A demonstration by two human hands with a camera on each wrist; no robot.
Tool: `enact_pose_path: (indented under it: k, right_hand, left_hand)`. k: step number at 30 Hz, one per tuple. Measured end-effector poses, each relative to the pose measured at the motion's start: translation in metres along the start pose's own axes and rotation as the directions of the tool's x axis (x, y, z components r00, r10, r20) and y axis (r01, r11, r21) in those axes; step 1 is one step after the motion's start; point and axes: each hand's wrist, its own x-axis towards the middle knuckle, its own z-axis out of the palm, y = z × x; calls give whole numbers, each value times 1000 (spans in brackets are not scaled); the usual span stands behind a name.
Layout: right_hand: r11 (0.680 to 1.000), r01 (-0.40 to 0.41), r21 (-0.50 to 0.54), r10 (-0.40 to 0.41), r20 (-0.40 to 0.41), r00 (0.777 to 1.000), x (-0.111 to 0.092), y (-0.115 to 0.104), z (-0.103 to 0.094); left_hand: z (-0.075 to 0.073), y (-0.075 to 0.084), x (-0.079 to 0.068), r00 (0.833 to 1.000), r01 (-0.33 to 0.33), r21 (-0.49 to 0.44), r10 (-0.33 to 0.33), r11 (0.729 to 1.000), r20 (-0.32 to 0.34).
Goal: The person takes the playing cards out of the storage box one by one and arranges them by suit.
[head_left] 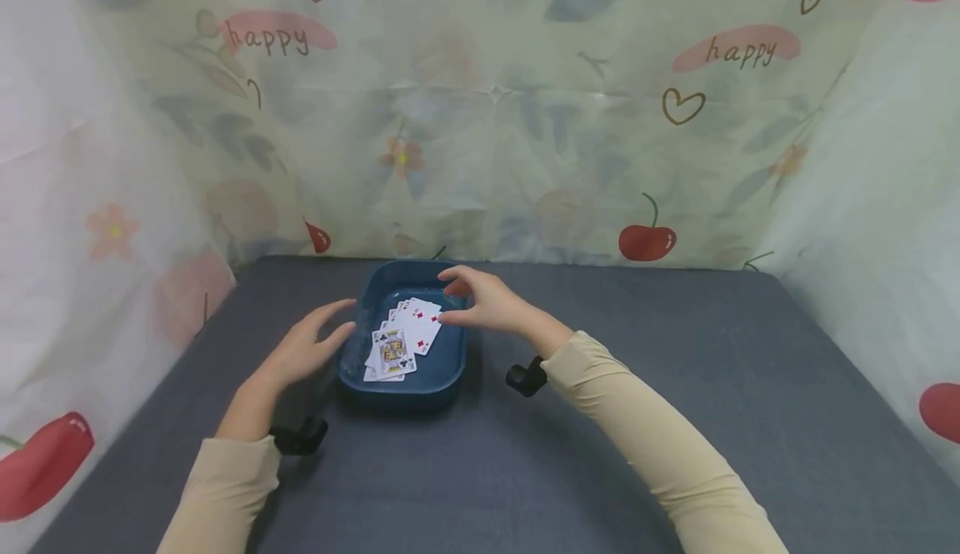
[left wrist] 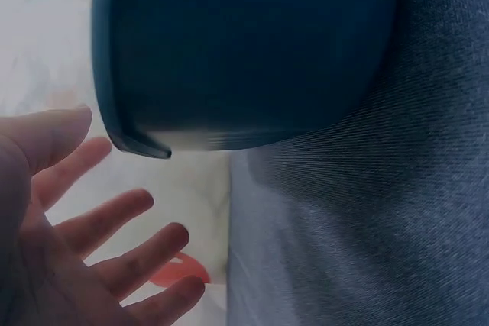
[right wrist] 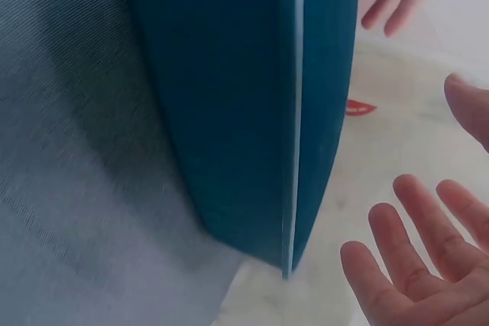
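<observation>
A dark blue tray (head_left: 403, 394) with rounded corners stands on the table, and several playing cards (head_left: 422, 321) lie spread inside it, a king of clubs (head_left: 393, 352) on top at the near end. By the tray's left rim is my left hand (head_left: 306, 349), fingers apart and holding nothing. Over the right rim hovers my right hand (head_left: 487, 300), its fingers loosely bent with nothing between them. Both wrist views show the hands, left hand (left wrist: 107, 242) and right hand (right wrist: 428, 265), with spread fingers just off the tray's outer wall (left wrist: 244, 51).
Dark grey cloth covers the table (head_left: 637, 421). Behind it hangs a patterned curtain (head_left: 495, 162), with pale side curtains (head_left: 97, 187) at left and right. A black wrist-camera mount (head_left: 300, 436) sits on the left wrist and another mount (head_left: 527, 376) on the right.
</observation>
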Motion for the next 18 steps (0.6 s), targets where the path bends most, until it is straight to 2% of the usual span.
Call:
enact_pose_path:
  k: [8, 18]
  right_hand:
    - [998, -31, 56, 30, 20, 999, 22, -11, 10]
    - [989, -83, 124, 77, 54, 996, 47, -22, 24]
  left_hand:
    - [7, -9, 1, 997, -22, -140, 32, 990, 71]
    - [11, -14, 3, 995, -10, -191, 28, 981, 95]
